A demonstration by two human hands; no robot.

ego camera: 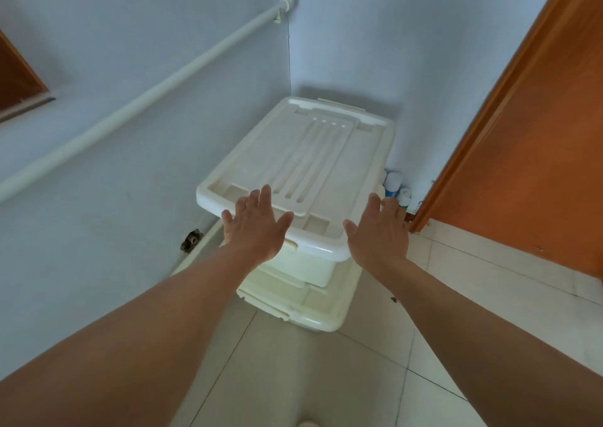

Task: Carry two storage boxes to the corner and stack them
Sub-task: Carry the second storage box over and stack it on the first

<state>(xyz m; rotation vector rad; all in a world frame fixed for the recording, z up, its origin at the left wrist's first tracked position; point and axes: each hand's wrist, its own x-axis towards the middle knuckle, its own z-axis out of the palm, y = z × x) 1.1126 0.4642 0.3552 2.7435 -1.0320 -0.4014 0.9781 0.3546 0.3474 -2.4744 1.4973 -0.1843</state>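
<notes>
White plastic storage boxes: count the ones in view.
2. The upper white lidded plastic box sits in the corner atop the lower white plastic box, which rests on the tiled floor. None seem hidden.

The upper storage box (303,165) is cream white, and its lid has a pattern of long raised ribs. The lower storage box (313,309) is a more yellowish cream. The walls (130,51) are pale blue-grey, the pipe (137,106) white, the door (538,132) orange-brown, the floor tiles (489,279) off-white.
</notes>
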